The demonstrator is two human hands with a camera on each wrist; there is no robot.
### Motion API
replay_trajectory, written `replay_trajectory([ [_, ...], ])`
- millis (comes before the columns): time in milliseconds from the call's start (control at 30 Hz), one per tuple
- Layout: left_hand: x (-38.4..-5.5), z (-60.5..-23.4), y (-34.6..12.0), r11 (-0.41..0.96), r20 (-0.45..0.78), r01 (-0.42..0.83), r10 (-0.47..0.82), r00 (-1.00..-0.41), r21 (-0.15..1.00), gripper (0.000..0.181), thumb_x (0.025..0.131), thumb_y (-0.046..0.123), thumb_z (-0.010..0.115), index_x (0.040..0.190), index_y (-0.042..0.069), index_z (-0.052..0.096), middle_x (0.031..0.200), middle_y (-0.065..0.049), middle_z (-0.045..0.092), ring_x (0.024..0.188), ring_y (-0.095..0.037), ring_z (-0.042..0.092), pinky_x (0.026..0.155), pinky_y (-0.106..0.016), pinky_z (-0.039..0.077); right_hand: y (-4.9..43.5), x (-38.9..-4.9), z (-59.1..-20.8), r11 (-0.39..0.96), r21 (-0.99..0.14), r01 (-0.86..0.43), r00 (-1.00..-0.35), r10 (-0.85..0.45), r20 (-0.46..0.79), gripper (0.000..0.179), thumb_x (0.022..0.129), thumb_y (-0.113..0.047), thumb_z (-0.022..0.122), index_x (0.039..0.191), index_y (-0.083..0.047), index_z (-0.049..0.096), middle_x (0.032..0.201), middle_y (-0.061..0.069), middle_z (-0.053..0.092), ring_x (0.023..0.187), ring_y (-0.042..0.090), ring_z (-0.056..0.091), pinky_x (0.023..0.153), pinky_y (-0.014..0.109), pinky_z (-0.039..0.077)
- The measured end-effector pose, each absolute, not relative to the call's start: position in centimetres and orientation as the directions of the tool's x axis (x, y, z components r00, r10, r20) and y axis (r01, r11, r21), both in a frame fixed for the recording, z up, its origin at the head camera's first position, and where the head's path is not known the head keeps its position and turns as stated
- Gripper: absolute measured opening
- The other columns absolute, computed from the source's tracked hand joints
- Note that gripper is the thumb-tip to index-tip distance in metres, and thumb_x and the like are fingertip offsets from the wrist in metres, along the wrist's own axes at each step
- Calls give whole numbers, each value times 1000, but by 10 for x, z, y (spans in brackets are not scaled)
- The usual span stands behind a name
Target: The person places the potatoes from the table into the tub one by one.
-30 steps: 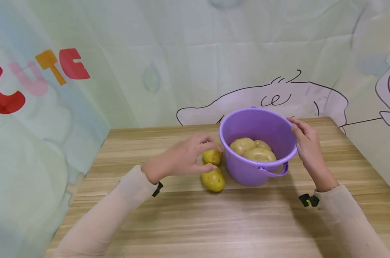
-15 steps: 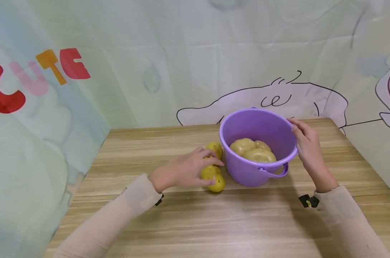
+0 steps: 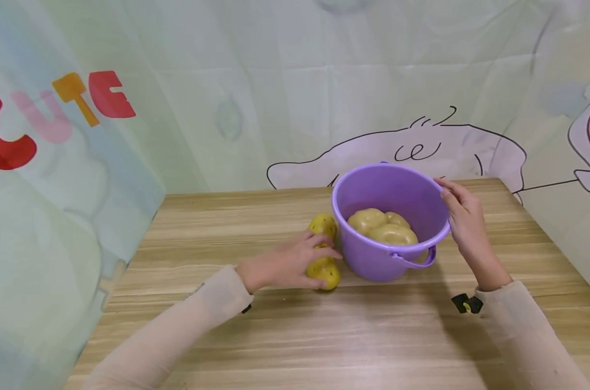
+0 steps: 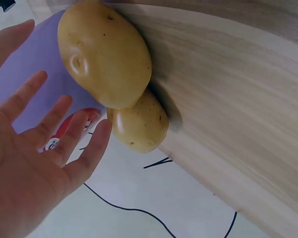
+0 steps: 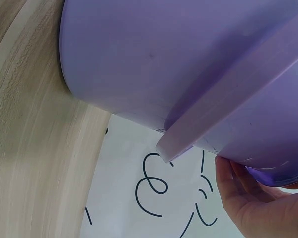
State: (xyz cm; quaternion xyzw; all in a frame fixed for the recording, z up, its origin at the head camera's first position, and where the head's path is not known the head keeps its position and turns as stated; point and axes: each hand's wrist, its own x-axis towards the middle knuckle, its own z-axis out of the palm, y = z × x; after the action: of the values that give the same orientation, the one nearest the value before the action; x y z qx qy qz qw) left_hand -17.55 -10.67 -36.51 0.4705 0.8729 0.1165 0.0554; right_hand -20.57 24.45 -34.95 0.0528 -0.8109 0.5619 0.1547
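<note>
My left hand (image 3: 297, 261) hovers close over two yellow potatoes, its fingers spread and slightly bent. The near potato (image 3: 330, 276) shows between thumb and fingers; the far potato (image 3: 322, 223) lies just beyond the knuckles. In the left wrist view the fingers are splayed beside the larger potato (image 4: 105, 54), with the other potato (image 4: 139, 121) behind it. A purple bucket (image 3: 373, 262) stands right of them, holding several paler potatoes (image 3: 393, 234). My right hand (image 3: 464, 219) grips the bucket's right rim between thumb and fingers; the right wrist view shows these fingers (image 5: 233, 186) at the rim.
The bucket's purple handle (image 3: 419, 264) hangs down at its front right. Everything rests on a wood-grain table (image 3: 285, 346). A printed fabric backdrop (image 3: 246, 97) with cartoon lines and letters rises behind the table and along its sides.
My left hand has moved toward me and slightly right, from over the far potato to over the near one. The right hand and the bucket stay in place.
</note>
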Motion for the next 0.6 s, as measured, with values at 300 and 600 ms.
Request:
replay_trajectory([
  [300,-178,-374,-101,542,-29,814,836,-549,209,56,88,40,75,137,17,59,139,-8,50,124,-26,45,103,-40,42,244,-206,-349,363,-895,-260,-945,92,313,44,108,-22,43,141,6,50,122,0,59,103,5,56,84,13,46],
  [600,-179,-380,-100,551,-68,806,832,-551,217,57,87,39,77,138,18,59,139,-6,50,124,-24,44,103,-39,42,243,-205,-348,368,-892,-261,-946,87,313,44,108,-22,42,142,5,50,125,5,58,104,5,55,85,12,46],
])
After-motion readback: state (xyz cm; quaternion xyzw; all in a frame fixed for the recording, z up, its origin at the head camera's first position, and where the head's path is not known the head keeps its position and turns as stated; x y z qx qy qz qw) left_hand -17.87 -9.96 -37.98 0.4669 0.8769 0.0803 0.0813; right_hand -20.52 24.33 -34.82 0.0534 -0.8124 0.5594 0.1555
